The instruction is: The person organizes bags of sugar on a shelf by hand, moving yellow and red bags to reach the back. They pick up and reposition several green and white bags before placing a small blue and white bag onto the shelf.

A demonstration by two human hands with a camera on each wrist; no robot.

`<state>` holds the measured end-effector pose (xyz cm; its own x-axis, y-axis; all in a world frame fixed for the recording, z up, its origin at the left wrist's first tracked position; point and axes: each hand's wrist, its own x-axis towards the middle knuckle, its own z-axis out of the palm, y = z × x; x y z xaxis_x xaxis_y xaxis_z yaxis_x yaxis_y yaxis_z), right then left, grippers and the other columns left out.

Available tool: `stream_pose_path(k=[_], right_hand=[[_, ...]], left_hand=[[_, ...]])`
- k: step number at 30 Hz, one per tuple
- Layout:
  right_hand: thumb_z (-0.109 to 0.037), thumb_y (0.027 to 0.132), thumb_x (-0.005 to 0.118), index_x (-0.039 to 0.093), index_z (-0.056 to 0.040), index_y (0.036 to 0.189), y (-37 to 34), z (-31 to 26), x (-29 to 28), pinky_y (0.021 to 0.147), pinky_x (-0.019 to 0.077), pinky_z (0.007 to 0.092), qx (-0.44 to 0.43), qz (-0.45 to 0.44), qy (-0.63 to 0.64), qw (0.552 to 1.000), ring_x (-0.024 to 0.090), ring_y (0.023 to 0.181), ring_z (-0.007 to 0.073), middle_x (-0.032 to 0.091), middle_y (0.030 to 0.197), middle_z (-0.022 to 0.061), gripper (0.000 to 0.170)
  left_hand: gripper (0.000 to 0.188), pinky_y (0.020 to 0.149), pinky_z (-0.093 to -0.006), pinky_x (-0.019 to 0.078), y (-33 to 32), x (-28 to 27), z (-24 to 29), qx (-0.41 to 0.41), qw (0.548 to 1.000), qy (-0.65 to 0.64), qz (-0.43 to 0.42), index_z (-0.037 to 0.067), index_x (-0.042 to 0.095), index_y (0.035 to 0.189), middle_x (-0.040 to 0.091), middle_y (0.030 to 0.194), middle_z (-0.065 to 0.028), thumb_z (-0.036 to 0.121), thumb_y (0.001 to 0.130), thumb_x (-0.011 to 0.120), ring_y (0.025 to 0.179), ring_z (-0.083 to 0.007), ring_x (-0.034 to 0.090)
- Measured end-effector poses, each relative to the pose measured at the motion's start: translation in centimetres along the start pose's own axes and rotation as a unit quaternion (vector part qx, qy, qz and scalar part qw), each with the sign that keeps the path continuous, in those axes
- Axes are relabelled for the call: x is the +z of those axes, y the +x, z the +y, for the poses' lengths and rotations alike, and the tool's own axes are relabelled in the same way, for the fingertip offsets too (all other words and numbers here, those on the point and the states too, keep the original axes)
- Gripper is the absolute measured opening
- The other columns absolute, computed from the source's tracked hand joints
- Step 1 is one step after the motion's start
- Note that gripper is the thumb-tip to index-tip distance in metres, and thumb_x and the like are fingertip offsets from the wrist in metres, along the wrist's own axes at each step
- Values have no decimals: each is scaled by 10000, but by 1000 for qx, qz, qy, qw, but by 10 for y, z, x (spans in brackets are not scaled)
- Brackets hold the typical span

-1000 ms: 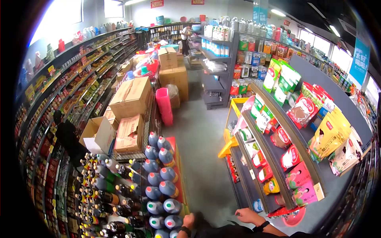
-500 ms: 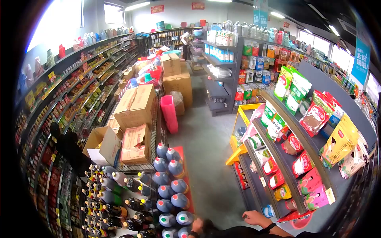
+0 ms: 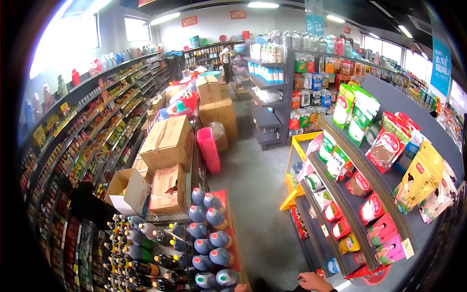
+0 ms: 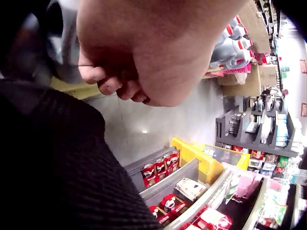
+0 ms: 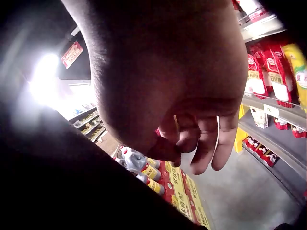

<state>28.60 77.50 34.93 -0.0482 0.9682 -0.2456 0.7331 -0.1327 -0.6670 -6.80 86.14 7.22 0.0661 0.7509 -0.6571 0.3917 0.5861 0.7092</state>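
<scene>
Right hand, lower edge of head view: fingers loosely bent, empty. Left hand, top of left-wrist view: loosely curled, nothing visible held. Handling apparently not begun; red-capped jugs stand lower centre, sugar pouches shelved right. Open floor between, bounded by shelf edges right.

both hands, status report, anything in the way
Left hand loosely curled, empty, near dark grey plastic jugs. Right hand relaxed, empty, near grey shelves. Tall pink plastic bin ahead, left.
</scene>
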Motion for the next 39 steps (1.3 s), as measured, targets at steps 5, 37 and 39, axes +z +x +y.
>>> stream_pose_path(k=[5, 37, 39], right_hand=[[-173, 926, 593, 720, -38, 1052, -20, -19, -43, 839, 540, 554, 17, 23, 30, 999, 684, 1000, 468, 728, 1048, 250, 224], [-5, 827, 731, 768, -63, 1087, -338, -11, -338, 500, 440, 314, -285, 485, -28, 826, 555, 581, 185, 548, 764, 21, 269], [-10, 812, 728, 776, -66, 1028, -361, -31, -369, 483, 406, 292, -345, 527, -115, 768, 527, 561, 153, 533, 747, 10, 228]], left_hand=[[429, 510, -455, 457, 12, 16, 2, 33, 998, 37, -43, 57, 621, 795, 616, 695, -177, 366, 1065, 495, 659, -338, 631], [167, 575, -354, 411, -321, 327, 485, 653, 735, 130, -130, -20, 571, 785, 479, 663, -137, 23, 943, 606, 608, -171, 441], [71, 636, -358, 438, -352, 347, 509, 738, 655, 102, -128, -15, 604, 855, 544, 758, -149, -1, 925, 607, 654, -280, 506]])
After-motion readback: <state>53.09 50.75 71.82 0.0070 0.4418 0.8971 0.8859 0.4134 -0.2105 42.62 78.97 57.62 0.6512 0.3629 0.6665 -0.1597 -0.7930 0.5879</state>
